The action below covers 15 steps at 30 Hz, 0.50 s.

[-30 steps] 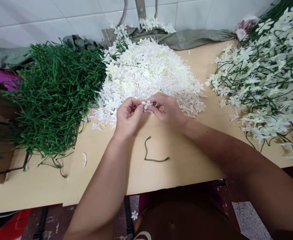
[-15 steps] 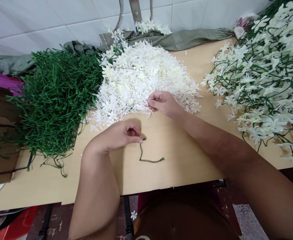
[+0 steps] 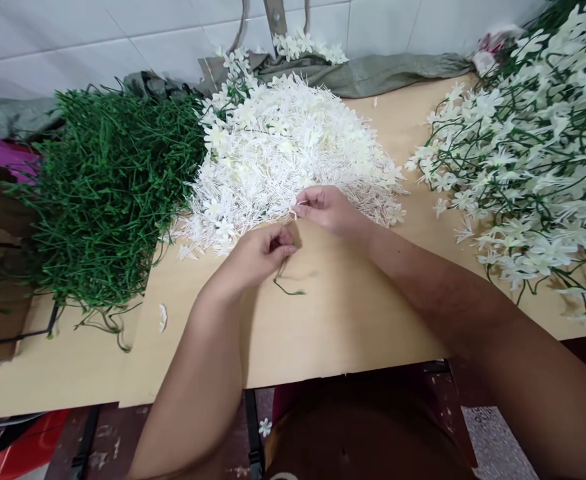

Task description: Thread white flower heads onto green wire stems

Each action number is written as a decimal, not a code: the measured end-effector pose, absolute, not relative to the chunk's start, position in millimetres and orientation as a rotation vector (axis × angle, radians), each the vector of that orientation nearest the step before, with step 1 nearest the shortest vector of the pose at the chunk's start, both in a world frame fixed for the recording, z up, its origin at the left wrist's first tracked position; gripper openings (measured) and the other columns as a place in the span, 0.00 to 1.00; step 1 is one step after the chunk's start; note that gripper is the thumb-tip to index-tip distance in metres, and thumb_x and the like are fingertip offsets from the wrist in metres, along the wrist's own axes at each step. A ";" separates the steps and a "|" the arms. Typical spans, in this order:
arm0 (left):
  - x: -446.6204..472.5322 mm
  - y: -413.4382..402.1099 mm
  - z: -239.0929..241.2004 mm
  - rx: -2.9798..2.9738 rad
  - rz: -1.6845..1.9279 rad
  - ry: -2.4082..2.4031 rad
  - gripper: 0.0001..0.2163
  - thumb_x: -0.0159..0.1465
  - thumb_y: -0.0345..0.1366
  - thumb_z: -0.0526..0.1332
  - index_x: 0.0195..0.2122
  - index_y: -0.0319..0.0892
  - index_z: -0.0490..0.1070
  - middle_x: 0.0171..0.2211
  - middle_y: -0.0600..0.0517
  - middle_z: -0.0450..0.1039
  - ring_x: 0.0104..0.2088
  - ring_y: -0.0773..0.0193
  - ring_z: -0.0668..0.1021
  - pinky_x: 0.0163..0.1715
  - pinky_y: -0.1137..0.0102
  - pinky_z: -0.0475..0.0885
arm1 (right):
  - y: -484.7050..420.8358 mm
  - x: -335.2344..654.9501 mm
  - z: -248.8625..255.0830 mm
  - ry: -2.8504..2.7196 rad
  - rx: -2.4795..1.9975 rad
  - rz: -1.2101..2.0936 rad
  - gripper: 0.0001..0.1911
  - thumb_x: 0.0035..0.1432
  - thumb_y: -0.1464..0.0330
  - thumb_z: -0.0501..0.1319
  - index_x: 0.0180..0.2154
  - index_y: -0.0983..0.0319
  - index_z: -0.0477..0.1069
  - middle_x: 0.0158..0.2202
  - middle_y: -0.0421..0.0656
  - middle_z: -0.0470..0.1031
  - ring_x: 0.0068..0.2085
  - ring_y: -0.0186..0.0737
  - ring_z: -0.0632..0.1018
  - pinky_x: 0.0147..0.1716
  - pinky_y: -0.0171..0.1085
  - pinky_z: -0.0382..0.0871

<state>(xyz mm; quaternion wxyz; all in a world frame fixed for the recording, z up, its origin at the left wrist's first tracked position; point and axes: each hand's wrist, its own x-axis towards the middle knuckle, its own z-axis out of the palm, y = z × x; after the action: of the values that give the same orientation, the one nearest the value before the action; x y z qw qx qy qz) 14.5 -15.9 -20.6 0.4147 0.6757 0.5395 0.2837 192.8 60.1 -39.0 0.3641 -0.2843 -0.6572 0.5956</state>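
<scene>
My left hand [image 3: 260, 255] pinches the top end of a thin green stem [image 3: 285, 283] and holds it lifted just above the wooden table [image 3: 353, 320]. My right hand [image 3: 329, 210] is a little to the right and further back, fingers closed on a small white flower [image 3: 297, 205] at the front edge of the heap of loose white flowers [image 3: 293, 147]. The two hands are close together but apart.
A big pile of green stems [image 3: 107, 187] lies at the left. Finished stems with white flowers [image 3: 527, 153] are heaped at the right. A loose white petal [image 3: 162, 317] lies near the table's front left. Grey-green cloth [image 3: 373, 73] runs along the tiled wall.
My left hand let go of the flower, dropped to the green stem on the table, pinched it and has lifted it toward my right hand, which kept the flower.
</scene>
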 end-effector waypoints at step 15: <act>15.8 2.8 -30.5 1.216 1.041 1.338 0.07 0.47 0.33 0.71 0.22 0.41 0.73 0.14 0.56 0.67 0.13 0.73 0.62 0.12 0.75 0.53 | 60.9 197.7 -29.2 -1.602 -0.812 1.878 0.08 0.53 0.76 0.69 0.27 0.66 0.70 0.23 0.37 0.74 0.27 0.26 0.75 0.30 0.27 0.74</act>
<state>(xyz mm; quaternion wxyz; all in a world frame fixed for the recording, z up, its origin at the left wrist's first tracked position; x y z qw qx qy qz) 15.8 2.8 -30.5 0.5037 0.5034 0.5540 0.4312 197.7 60.9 -29.2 0.2685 -0.3011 -0.5938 0.6962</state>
